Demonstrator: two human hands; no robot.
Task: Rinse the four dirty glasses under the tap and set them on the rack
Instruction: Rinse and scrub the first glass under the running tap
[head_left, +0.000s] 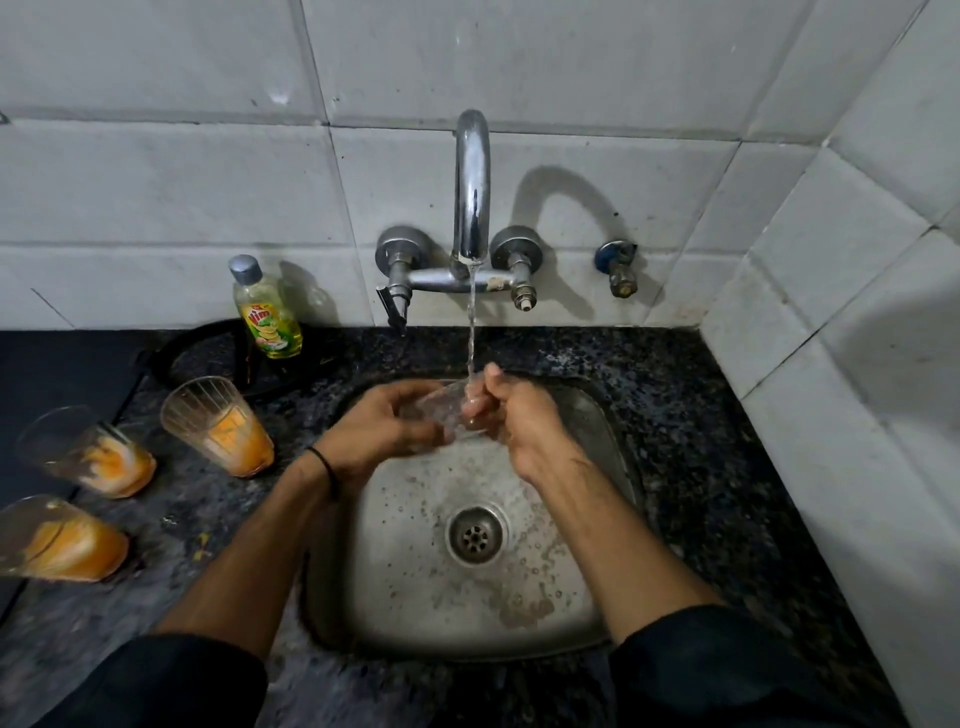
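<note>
Over the steel sink (597, 441), my left hand (384, 421) and my right hand (514, 415) both grip a clear glass (441, 405). The glass lies tilted between them, under the thin stream running from the chrome tap (471, 187). My right fingers curl at its rim, where the water lands. Three dirty glasses with orange residue stand on the counter to the left: one nearest the sink (218, 423), one further left (85, 449), one at the front left (52, 538).
A yellow dish-soap bottle (266, 312) stands at the back of the dark granite counter (701, 415), left of the tap. A black mat (57, 374) covers the far left. White tiled walls close in behind and on the right. No rack is visible.
</note>
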